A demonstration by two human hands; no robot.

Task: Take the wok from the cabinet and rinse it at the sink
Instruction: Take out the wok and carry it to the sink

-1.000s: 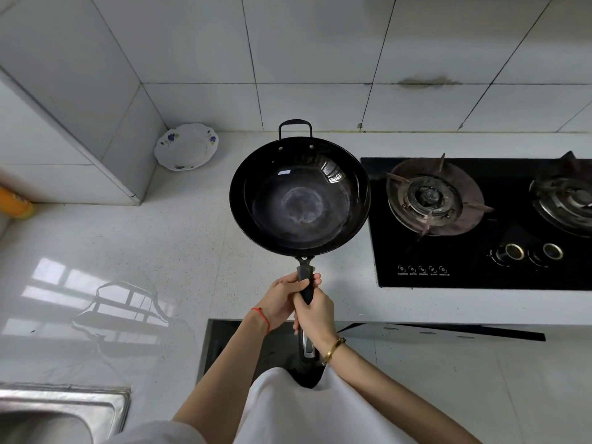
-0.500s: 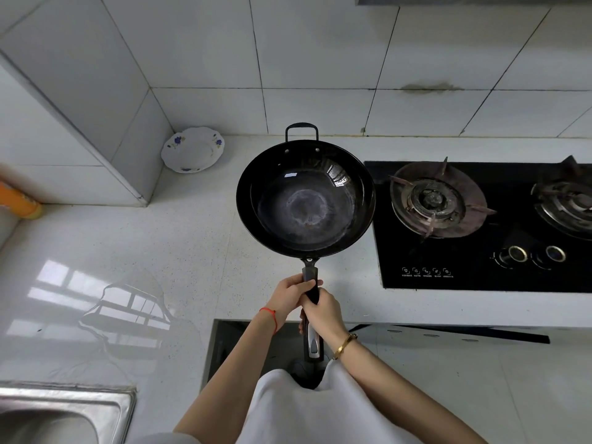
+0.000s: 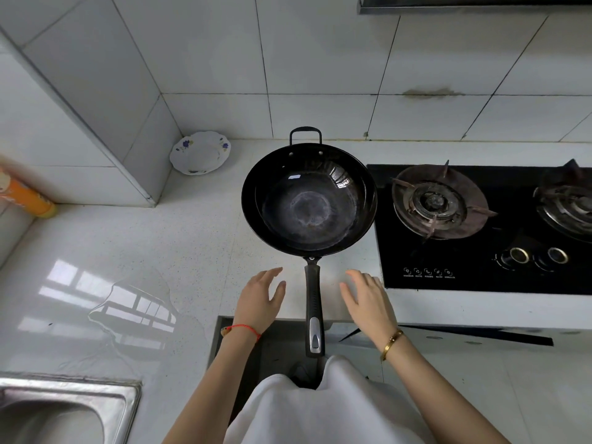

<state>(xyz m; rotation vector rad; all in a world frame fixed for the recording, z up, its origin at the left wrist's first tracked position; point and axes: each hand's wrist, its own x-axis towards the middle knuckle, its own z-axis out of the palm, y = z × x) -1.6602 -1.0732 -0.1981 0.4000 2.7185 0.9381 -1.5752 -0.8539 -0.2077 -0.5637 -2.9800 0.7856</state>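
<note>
A black wok point(image 3: 309, 200) sits upright on the white counter point(image 3: 179, 251), just left of the gas hob. Its long black handle point(image 3: 313, 302) points toward me and juts past the counter's front edge. My left hand point(image 3: 259, 299) hovers to the left of the handle with fingers straight, apart from it. On the other side of the handle, my right hand point(image 3: 368, 299) is also spread and holds nothing. The steel sink point(image 3: 67, 411) shows at the bottom left corner. Below the counter, a dark cabinet opening point(image 3: 272, 347) is visible.
A black gas hob point(image 3: 480, 225) with two burners lies right of the wok. A flowered white plate point(image 3: 200, 152) leans in the back corner. An orange bottle point(image 3: 25, 197) stands at the far left. A water puddle point(image 3: 134, 309) spreads on the counter near the sink.
Both hands gripped the wok's handle before; now they have let go and moved apart to either side. The wok rests on the counter.
</note>
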